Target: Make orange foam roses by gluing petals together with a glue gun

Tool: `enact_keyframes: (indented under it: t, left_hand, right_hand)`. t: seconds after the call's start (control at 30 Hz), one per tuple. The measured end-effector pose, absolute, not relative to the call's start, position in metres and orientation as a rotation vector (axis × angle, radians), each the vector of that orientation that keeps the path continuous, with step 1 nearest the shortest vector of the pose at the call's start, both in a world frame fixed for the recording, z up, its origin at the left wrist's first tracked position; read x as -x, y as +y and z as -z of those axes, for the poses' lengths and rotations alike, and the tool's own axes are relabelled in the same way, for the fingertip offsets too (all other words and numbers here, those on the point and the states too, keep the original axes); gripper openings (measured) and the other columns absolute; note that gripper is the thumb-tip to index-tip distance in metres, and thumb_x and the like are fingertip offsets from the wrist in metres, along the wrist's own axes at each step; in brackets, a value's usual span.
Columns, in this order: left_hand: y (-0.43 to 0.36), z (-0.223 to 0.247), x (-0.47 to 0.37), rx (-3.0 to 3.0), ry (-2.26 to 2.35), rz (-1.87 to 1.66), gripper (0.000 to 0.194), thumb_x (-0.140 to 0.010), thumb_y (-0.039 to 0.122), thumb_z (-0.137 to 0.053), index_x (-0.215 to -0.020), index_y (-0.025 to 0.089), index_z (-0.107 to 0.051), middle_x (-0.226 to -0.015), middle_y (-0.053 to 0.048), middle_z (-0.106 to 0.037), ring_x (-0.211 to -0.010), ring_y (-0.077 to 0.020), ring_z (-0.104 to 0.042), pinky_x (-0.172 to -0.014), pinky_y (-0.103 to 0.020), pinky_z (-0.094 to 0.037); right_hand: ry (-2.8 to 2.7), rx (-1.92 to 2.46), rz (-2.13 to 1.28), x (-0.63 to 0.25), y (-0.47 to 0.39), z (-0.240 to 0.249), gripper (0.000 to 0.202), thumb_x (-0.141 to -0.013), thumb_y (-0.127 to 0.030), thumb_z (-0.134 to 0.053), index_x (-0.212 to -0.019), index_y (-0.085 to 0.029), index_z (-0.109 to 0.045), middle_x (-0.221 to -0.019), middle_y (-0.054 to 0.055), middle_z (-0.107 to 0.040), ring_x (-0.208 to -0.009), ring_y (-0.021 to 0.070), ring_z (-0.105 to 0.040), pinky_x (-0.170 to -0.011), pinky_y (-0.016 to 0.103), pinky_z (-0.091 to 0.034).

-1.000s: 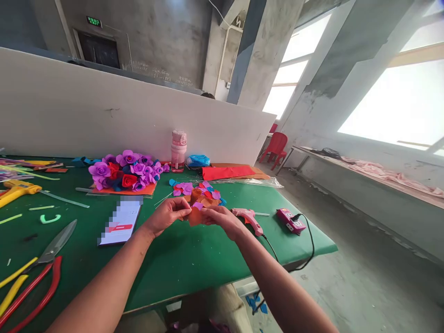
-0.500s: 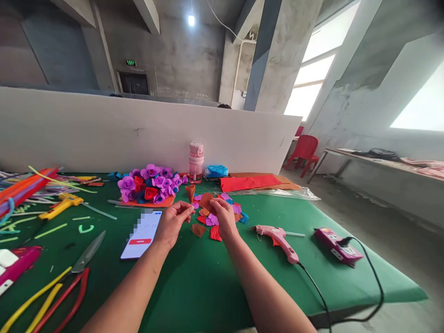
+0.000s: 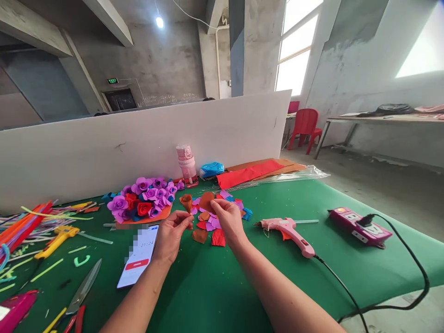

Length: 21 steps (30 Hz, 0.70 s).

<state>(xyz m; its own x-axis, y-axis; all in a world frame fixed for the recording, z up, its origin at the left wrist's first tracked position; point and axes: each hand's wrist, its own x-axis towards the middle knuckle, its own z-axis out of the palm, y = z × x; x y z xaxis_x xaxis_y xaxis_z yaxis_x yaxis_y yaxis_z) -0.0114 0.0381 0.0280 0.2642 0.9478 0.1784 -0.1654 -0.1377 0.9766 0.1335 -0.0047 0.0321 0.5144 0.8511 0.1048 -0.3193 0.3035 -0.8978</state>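
My left hand [image 3: 170,235] is closed, pinching the base of a small rolled brown flower [image 3: 186,201] whose open top faces up and toward me. Between the thumb and fingers of my right hand [image 3: 229,221] is a rounded brown petal [image 3: 207,201], held just right of the flower and apart from it. Below and behind my fingers lies a loose pile of petals [image 3: 212,224] in purple, red, brown and blue. To the right of my right hand, a pink glue gun [image 3: 287,230] rests on the green table with a clear glue stick in its back.
Finished purple and red flowers [image 3: 147,199] lie at back left, near a phone [image 3: 138,256]. Scissors [image 3: 83,289], a yellow glue gun [image 3: 57,240] and pipe cleaners [image 3: 26,226] are leftward. A pink bottle [image 3: 187,166], red sheet [image 3: 249,173] and power strip [image 3: 360,226] stand or lie around.
The view has tilted and shifted. The brown flower in my left hand has turned so more of its open top shows. My right hand still holds the brown petal.
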Motion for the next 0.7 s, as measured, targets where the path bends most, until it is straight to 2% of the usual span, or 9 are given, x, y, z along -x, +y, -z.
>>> enact_keyframes:
  t: [0.13, 0.23, 0.7]
  left_hand:
    - [0.038, -0.022, 0.014, -1.412, 0.829, -1.172, 0.019, -0.063, 0.028, -0.078, -0.069, 0.017, -0.065, -0.058, 0.005, -0.060, -0.057, -0.0086, -0.054, -0.061, -0.021, -0.042]
    - [0.039, -0.022, 0.013, -1.449, 0.828, -1.170, 0.018, -0.064, 0.028, -0.078, -0.067, 0.017, -0.064, -0.058, 0.005, -0.060, -0.057, -0.0091, -0.054, -0.061, -0.021, -0.042]
    - [0.027, -0.031, 0.008, -1.257, 0.766, -1.039, 0.022, -0.057, 0.027, -0.083, -0.065, 0.016, -0.065, -0.061, 0.004, -0.062, -0.054, -0.0088, -0.056, -0.058, -0.022, -0.046]
  right_hand:
    - [-0.750, 1.016, -0.793, -0.129, -0.007, -0.030, 0.023, -0.072, -0.037, -0.063, -0.075, -0.016, -0.073, -0.078, 0.007, -0.075, -0.078, 0.0239, -0.069, -0.070, 0.032, -0.052]
    - [-0.813, 1.074, -0.745, -0.127, -0.009, -0.029, 0.025, -0.075, -0.038, -0.060, -0.076, -0.015, -0.072, -0.076, 0.006, -0.075, -0.075, 0.0234, -0.068, -0.068, 0.032, -0.051]
    - [-0.909, 1.135, -0.686, -0.127, -0.009, -0.028, 0.025, -0.078, -0.035, -0.056, -0.077, -0.015, -0.071, -0.071, 0.005, -0.072, -0.065, 0.0190, -0.064, -0.059, 0.027, -0.047]
